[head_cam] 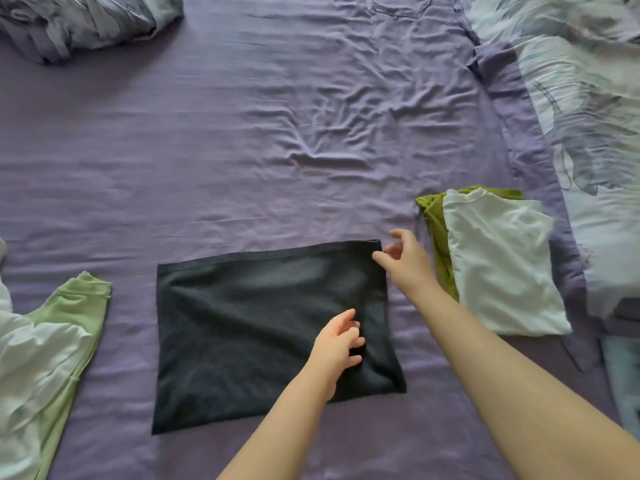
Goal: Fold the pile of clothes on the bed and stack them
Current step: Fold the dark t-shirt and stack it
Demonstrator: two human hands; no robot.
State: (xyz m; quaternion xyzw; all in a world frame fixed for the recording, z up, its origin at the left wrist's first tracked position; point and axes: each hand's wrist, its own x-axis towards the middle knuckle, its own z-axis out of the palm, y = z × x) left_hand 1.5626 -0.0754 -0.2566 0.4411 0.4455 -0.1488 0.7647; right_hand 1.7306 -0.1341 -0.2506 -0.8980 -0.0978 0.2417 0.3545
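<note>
A purple bed sheet (277, 133) is spread wide, with a dark folded garment (242, 334) laid flat near its front. The right hand (408, 261) is hovering loosely open at its far right corner; the left hand (337, 344) is resting on it, fingers curled, grip unclear. One folded stack, white top (502, 265) on olive garment (436, 223), is seen right; unfolded pale clothes (45, 358) left
</note>
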